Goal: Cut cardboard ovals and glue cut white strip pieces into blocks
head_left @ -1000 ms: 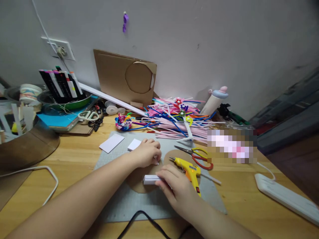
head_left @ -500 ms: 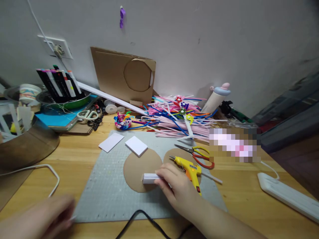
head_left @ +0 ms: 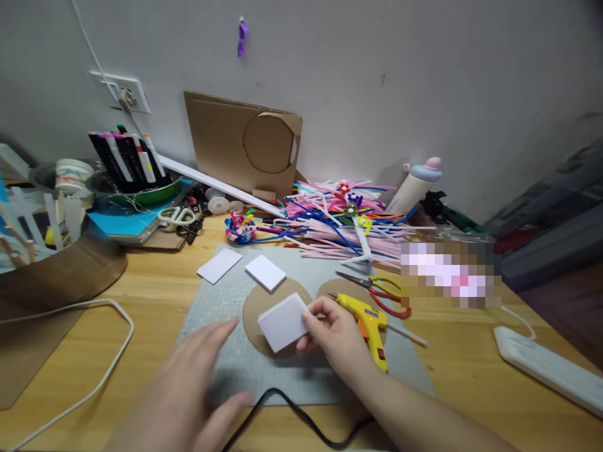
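Note:
Between its thumb and fingers, my right hand (head_left: pixel 336 336) grips a white rectangular foam board piece (head_left: pixel 284 322), tilted above a round cardboard disc (head_left: pixel 254 314). Blurred by motion, my left hand (head_left: pixel 198 370) is over the left part of the grey cutting mat (head_left: pixel 226 376), fingers and thumb apart with nothing between them. Two more white rectangular pieces lie behind: one flat on the mat's far left (head_left: pixel 220 265), the other (head_left: pixel 265 272) at the disc's far edge. A yellow glue gun (head_left: pixel 365 317) rests right of my right hand, on a second cardboard disc (head_left: pixel 336 287).
Scissors (head_left: pixel 381 292) with yellow and red handles lie behind the glue gun. Pipe cleaners (head_left: pixel 339 232) are heaped by the wall. A black cable (head_left: pixel 301 417) crosses the front edge, a white power strip (head_left: pixel 546 370) lies right, and a brown container (head_left: pixel 70 270) stands left.
My left hand has moved right and inward from the lower left, opening out. The white piece in my right hand has turned from edge-on to showing its broad face. The view has shifted slightly.

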The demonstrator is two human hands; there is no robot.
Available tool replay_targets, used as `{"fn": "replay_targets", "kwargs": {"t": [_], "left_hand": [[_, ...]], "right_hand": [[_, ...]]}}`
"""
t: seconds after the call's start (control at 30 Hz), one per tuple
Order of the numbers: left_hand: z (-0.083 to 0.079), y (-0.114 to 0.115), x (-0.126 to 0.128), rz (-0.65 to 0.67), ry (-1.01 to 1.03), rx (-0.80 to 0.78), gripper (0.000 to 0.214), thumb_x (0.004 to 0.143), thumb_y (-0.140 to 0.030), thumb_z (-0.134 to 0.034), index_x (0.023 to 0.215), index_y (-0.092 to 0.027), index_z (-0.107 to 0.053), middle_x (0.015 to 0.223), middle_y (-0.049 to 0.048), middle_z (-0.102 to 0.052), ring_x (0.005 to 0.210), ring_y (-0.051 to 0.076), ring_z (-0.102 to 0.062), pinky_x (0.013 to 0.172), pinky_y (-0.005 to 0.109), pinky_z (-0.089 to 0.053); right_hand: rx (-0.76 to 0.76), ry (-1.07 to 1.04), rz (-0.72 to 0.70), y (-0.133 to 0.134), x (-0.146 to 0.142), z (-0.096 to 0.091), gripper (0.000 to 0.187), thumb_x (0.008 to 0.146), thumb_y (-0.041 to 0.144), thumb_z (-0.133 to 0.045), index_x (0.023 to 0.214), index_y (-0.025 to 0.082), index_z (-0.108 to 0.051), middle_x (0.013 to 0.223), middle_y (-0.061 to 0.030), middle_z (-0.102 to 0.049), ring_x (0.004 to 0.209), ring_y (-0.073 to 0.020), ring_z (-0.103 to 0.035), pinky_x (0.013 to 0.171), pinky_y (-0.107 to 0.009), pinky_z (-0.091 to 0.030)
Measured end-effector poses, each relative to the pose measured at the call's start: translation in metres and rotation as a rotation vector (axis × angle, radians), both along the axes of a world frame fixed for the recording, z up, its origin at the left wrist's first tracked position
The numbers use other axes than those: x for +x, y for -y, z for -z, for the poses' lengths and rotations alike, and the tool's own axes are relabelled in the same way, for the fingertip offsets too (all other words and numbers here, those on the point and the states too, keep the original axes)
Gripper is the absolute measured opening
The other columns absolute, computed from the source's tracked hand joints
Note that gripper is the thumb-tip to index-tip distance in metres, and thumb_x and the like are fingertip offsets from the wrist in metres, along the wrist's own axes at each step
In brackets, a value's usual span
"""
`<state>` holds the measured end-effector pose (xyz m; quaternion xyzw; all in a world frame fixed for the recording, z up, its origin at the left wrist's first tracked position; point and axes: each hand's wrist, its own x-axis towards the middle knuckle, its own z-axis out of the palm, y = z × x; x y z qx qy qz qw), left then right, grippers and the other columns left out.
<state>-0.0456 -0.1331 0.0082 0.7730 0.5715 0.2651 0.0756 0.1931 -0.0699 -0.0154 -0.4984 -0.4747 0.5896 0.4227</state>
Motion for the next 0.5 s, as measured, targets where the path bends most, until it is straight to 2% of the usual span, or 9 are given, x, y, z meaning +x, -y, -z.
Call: {"fn": "replay_targets", "kwargs": {"t": [0.03,0.1,0.2,0.27,0.33,0.37,0.43,0.5], "left_hand": [[-0.003,-0.013,0.020,0.038,-0.034,-0.008,0.071,0.072,-0.042,-0.069,0.135,-0.027,-0.042,0.131,0.0081,-0.056,0.116,0.029,-0.054,0.095,0.040,-0.045],[-0.009,-0.038,0.056,0.098,-0.082,-0.063,0.078,0.065,-0.036,-0.074,0.134,-0.020,-0.041,0.132,0.0122,-0.053,0.120,0.031,-0.049,0.097,0.043,-0.042],[-0.012,-0.067,0.087,0.152,-0.097,-0.199,0.059,0.068,-0.021,-0.068,0.123,-0.018,-0.049,0.116,0.0114,-0.061,0.107,0.029,-0.056,0.088,0.041,-0.045],[-0.011,-0.078,0.091,0.161,-0.040,-0.253,0.046,0.068,-0.017,-0.064,0.113,-0.018,-0.055,0.106,0.0103,-0.063,0.101,0.028,-0.058,0.084,0.039,-0.045],[-0.009,-0.085,0.088,0.211,0.097,-0.342,0.038,0.068,-0.019,-0.065,0.106,-0.018,-0.058,0.102,0.0092,-0.065,0.096,0.027,-0.059,0.081,0.038,-0.045],[-0.007,-0.087,0.085,0.260,0.192,-0.423,0.038,0.068,-0.022,-0.067,0.105,-0.018,-0.059,0.100,0.0084,-0.066,0.093,0.026,-0.060,0.079,0.037,-0.046],[-0.004,-0.090,0.078,0.387,0.418,-0.624,0.043,0.068,-0.026,-0.070,0.109,-0.019,-0.057,0.101,0.0072,-0.067,0.091,0.024,-0.062,0.079,0.035,-0.047],[0.001,-0.091,0.072,0.482,0.633,-0.790,0.054,0.068,-0.024,-0.072,0.117,-0.020,-0.050,0.106,0.0077,-0.066,0.097,0.024,-0.062,0.082,0.034,-0.047]], "right_hand": [[-0.074,-0.077,0.021,-0.002,-0.002,0.003,0.034,0.077,0.050,-0.063,0.077,0.020,-0.048,0.052,0.0037,-0.058,0.045,-0.0148,-0.060,0.048,-0.028,-0.052],[-0.124,-0.149,0.065,-0.005,-0.004,0.006,0.039,0.072,0.051,-0.069,0.076,0.019,-0.047,0.053,0.0039,-0.060,0.044,-0.0136,-0.060,0.047,-0.026,-0.052],[-0.099,-0.187,0.121,-0.006,0.001,0.005,0.037,0.071,0.047,-0.073,0.073,0.017,-0.050,0.057,0.0035,-0.061,0.048,-0.0120,-0.061,0.049,-0.023,-0.053],[-0.072,-0.242,0.116,-0.005,0.005,0.004,0.034,0.074,0.044,-0.072,0.077,0.016,-0.053,0.064,0.0025,-0.061,0.053,-0.0115,-0.063,0.054,-0.024,-0.055],[-0.050,-0.335,0.055,-0.004,0.010,0.002,0.035,0.076,0.042,-0.071,0.096,0.017,-0.056,0.083,-0.0005,-0.063,0.058,-0.0113,-0.064,0.055,-0.025,-0.056],[-0.040,-0.383,0.007,-0.004,0.011,0.002,0.043,0.075,0.040,-0.073,0.108,0.020,-0.054,0.096,-0.0026,-0.062,0.061,-0.0117,-0.064,0.054,-0.025,-0.055],[-0.027,-0.450,-0.082,-0.003,0.013,0.001,0.061,0.070,0.034,-0.078,0.123,0.025,-0.048,0.116,-0.0056,-0.055,0.072,-0.0135,-0.065,0.055,-0.025,-0.055],[-0.032,-0.477,-0.133,-0.002,0.014,0.001,0.064,0.067,0.027,-0.081,0.122,0.025,-0.049,0.118,-0.0057,-0.054,0.081,-0.0153,-0.065,0.062,-0.026,-0.055]]}}
